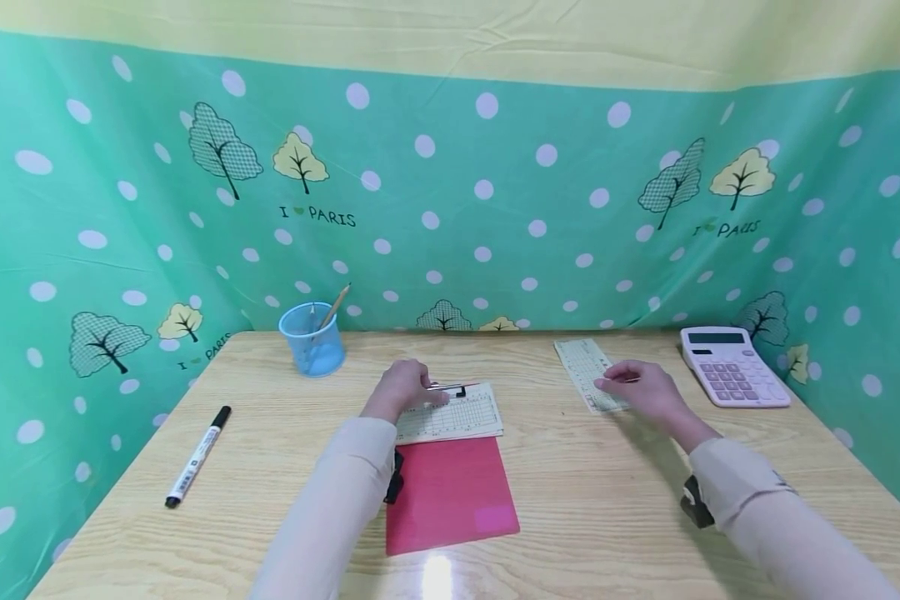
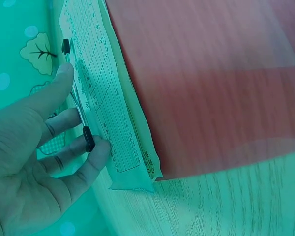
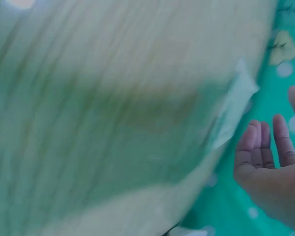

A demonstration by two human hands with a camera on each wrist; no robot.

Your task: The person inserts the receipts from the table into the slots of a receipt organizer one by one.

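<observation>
My left hand [image 1: 407,389] is at the top of a red clipboard [image 1: 450,492], holding its wire clip [image 2: 78,101] with black end caps between thumb and fingers. Printed form sheets [image 1: 461,414] lie under the clip across the upper part of the board, their lower edges slightly lifted in the left wrist view. Over at the right, my right hand [image 1: 642,390] hovers by a loose printed slip [image 1: 581,367], its thumb and fingers loosely bent with a gap between them. In the right wrist view that slip [image 3: 233,110] lies beyond the fingers [image 3: 255,142].
A blue mesh pen cup [image 1: 312,340] with pencils stands at the back left. A black-capped white marker [image 1: 197,458] lies on the left of the wooden table [image 1: 570,517]. A pink calculator [image 1: 733,367] sits at the far right, before the green curtain [image 1: 450,192].
</observation>
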